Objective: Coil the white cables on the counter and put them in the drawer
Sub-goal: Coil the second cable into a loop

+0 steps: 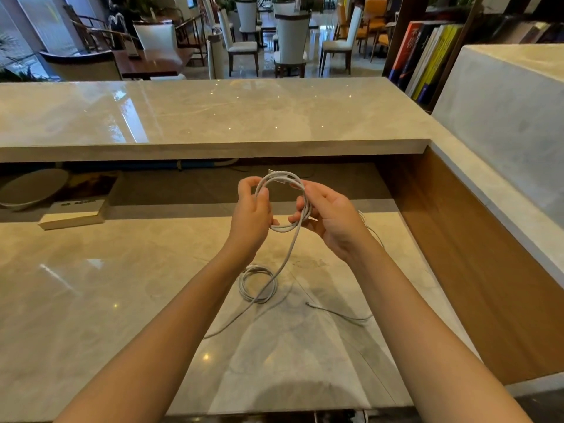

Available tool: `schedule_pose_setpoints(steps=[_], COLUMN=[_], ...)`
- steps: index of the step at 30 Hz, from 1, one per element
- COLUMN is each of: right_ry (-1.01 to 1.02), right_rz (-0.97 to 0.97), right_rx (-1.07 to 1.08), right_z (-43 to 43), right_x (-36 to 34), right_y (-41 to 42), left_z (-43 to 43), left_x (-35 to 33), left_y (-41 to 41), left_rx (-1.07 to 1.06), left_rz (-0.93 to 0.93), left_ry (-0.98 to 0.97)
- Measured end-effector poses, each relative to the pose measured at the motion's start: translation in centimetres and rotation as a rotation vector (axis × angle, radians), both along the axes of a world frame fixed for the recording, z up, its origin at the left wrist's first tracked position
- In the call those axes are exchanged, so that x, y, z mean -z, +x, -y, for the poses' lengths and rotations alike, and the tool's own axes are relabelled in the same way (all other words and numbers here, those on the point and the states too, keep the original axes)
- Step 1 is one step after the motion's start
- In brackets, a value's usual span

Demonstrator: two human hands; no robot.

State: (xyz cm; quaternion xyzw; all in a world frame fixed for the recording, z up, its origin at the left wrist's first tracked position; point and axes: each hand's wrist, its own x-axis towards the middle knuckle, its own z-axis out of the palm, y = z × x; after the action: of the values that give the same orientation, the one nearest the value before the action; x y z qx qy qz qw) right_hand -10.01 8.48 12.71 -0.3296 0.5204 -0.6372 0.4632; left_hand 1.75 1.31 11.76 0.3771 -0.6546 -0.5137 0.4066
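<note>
White cable is wound into a loose ring of several turns, and we hold it in the air above the pale marble counter. Our left hand grips the ring's left side, with thumb and fingers curled round the strands. Our right hand holds the right side, its fingers curled through the ring with the strands lying across them. A connector end sticks out at the top of the ring. From the ring's bottom a free tail drops to the counter and trails off toward us and to the left.

Directly below the ring, a second coil of white cable lies flat on the counter, and the hanging tail crosses over it. Below the ring and to the right, a thin wire lies loose on the marble, its tip apart from the second coil.

Left of the ring, a thick book rests at the counter's back edge, with a round grey disc just behind it. Beyond the ring, a raised marble ledge overhangs a dark recess where a blue tube lies. Right of the ring stands a wooden side panel. Far beyond the ring we see shelved books and white dining chairs.
</note>
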Motion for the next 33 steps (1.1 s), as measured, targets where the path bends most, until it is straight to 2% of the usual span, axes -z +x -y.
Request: schedule_pose_setpoints(steps=[3,6,11,14,17,21,24,28,33], right_ry=[-0.018,-0.015,0.002,0.022,0.038,-0.008,-0.058,-0.102,-0.121], right_rz=[0.021,0.020,-0.045,-0.115,-0.096,-0.081,-0.264,-0.509,-0.623], right_rx=[-0.013,-0.006,0.008,-0.002,-0.022,-0.025,0.017,0.044,0.217], right_z=[-0.1,0.0,0.1,0.3,0.5,0.7,0.7,0.3,0.2], right_x=[-0.1,0.1,0.2,0.1,0.0,-0.1,0.0,0.2,0.4], right_y=[0.0,-0.1,-0.2,-0.2,-0.2,-0.2,-0.4,-0.7,-0.9], left_z=[0.1,0.1,0.7,0.9,0.9,1.2,1.4,1.3,1.0], left_x=[0.2,0.2,-0.3,-0.2,-0.4,-1.1,-1.6,-1.7,-1.8], left_y=[-0.1,0.0,0.2,0.7,0.8,0.6,0.7,0.9,0.8], left_rx=[-0.075,-0.090,-0.002,0.046,0.064,0.152,0.241,0.311,0.388], left_rz=[0.116,0.178,0.338,0.315,0.164,0.033,-0.095,-0.238,-0.296], left_ry=[-0.216,-0.316,-0.357,-0.340,-0.207,0.091,0.330,0.533,0.680])
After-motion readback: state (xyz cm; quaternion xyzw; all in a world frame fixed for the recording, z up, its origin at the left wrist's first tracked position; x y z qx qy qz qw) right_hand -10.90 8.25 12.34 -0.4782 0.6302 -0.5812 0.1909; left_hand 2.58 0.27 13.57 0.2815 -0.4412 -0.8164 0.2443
